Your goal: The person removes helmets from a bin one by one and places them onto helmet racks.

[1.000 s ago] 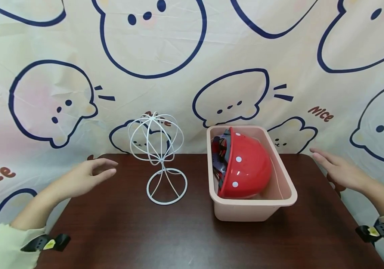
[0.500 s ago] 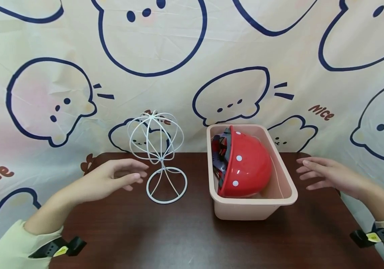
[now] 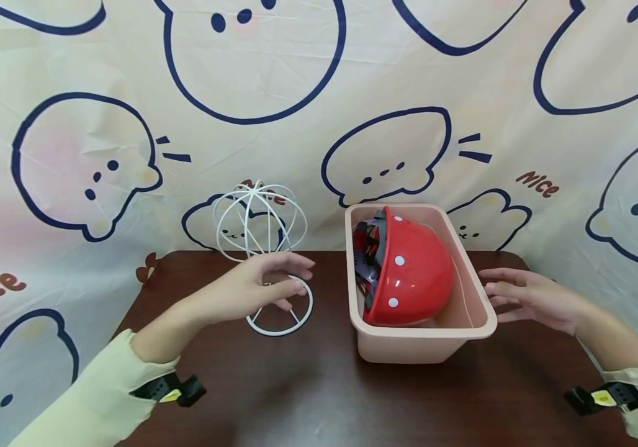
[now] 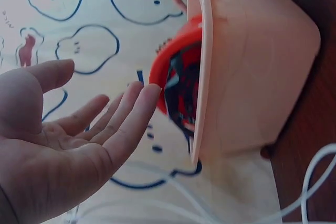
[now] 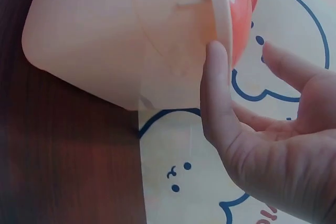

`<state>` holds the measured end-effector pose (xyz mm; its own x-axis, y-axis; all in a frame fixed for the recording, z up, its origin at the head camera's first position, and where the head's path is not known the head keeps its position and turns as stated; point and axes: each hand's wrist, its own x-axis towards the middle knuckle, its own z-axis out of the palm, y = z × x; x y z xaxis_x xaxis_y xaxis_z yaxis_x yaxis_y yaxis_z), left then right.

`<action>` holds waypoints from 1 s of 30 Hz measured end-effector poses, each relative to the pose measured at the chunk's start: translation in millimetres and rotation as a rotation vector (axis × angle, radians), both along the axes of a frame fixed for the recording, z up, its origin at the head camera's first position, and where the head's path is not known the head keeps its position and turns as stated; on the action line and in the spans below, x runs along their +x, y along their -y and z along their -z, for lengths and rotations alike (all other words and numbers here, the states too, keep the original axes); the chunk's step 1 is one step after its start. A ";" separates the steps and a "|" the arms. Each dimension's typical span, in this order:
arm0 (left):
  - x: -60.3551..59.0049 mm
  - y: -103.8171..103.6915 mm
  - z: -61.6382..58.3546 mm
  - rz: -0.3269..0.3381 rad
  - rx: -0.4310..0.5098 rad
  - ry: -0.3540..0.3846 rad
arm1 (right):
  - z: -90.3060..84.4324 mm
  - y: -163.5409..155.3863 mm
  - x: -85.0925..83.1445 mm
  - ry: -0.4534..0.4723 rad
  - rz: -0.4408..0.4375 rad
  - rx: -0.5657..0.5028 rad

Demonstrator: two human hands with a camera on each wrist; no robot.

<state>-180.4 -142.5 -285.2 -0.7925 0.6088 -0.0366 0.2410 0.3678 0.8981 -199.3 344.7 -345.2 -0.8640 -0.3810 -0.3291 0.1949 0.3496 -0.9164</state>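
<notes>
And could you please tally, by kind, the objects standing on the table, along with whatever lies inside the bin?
Pink bin: 1
Red helmet, inside the bin: 1
White wire stand: 1
Total: 3

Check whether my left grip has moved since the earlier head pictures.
Yes: the left grip has moved rightward in the head view, from left of the white globe-topped wire stand to across its front.

Soft light fills the head view; the helmet [image 3: 421,272] glints, blurry shadows lie on the worktop [image 3: 408,403], and both wrist views look dimmer, hazier.
</notes>
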 end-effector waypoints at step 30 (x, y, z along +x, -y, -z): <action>-47.1 -104.0 17.6 -0.144 0.114 0.336 | 12.4 6.8 -1.3 0.078 -0.020 -0.160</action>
<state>-227.5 -38.5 -302.8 -0.8257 0.5071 -0.2473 -0.1208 0.2692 0.9555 -200.5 337.9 -357.6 -0.8300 -0.4506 -0.3286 0.2623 0.2046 -0.9430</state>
